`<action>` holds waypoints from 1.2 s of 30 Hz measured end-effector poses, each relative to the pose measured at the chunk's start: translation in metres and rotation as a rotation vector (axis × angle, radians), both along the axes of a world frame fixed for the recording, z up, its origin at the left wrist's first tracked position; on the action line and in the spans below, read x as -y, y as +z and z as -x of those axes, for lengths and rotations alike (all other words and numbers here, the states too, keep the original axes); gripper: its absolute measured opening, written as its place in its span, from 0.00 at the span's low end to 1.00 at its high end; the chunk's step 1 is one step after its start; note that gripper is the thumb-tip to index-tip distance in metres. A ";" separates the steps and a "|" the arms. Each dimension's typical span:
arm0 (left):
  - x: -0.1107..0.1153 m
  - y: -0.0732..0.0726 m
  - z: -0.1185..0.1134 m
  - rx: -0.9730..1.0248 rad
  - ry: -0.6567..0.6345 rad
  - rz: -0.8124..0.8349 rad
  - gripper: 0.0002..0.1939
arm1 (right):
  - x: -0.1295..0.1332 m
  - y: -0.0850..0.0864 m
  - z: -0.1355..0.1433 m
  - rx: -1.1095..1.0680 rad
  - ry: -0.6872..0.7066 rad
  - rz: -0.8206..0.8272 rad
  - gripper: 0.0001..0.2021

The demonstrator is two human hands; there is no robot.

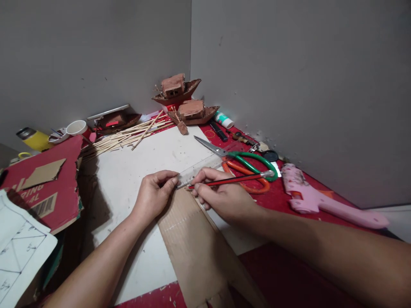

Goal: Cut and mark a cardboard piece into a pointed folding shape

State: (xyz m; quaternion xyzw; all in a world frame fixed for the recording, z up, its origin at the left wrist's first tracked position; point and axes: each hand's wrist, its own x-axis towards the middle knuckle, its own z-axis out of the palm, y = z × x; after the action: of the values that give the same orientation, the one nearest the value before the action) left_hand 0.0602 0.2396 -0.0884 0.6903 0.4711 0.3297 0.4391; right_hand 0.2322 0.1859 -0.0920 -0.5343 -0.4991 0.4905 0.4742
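Observation:
A strip of brown cardboard (192, 239) lies on the white board (135, 167), running toward me. Across its far end rests a clear ruler (202, 166). My left hand (157, 192) is closed at the ruler's near edge, thumb and fingers pinching it down against the cardboard. In my right hand (221, 192) is a red and black pencil (231, 180), gripped near its tip. That tip meets the cardboard close by the ruler's edge, a little right of my left thumb. The fingers of my right hand partly cover the ruler and the cardboard's right edge.
Scissors (221, 152) with green and orange handles lie just beyond my right hand. A pink glue gun (308, 194) is at the right. Model boats (192, 112) and thin sticks (128, 136) stand behind. Red cardboard (64, 171) and a drawn paper (19, 252) are left.

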 end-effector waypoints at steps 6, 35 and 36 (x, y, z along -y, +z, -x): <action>0.001 0.001 0.000 0.000 -0.013 0.002 0.07 | -0.001 -0.004 0.003 0.098 0.044 -0.044 0.02; 0.001 0.004 0.000 0.005 -0.003 0.003 0.06 | -0.002 -0.001 0.004 0.371 0.155 -0.163 0.05; 0.001 0.004 0.000 0.005 -0.002 0.002 0.06 | -0.002 -0.001 0.004 0.371 0.159 -0.162 0.05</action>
State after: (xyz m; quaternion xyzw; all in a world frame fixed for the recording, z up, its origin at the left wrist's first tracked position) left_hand 0.0604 0.2387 -0.0844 0.6895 0.4695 0.3306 0.4414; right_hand 0.2279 0.1879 -0.0931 -0.5346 -0.6563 0.3777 0.3753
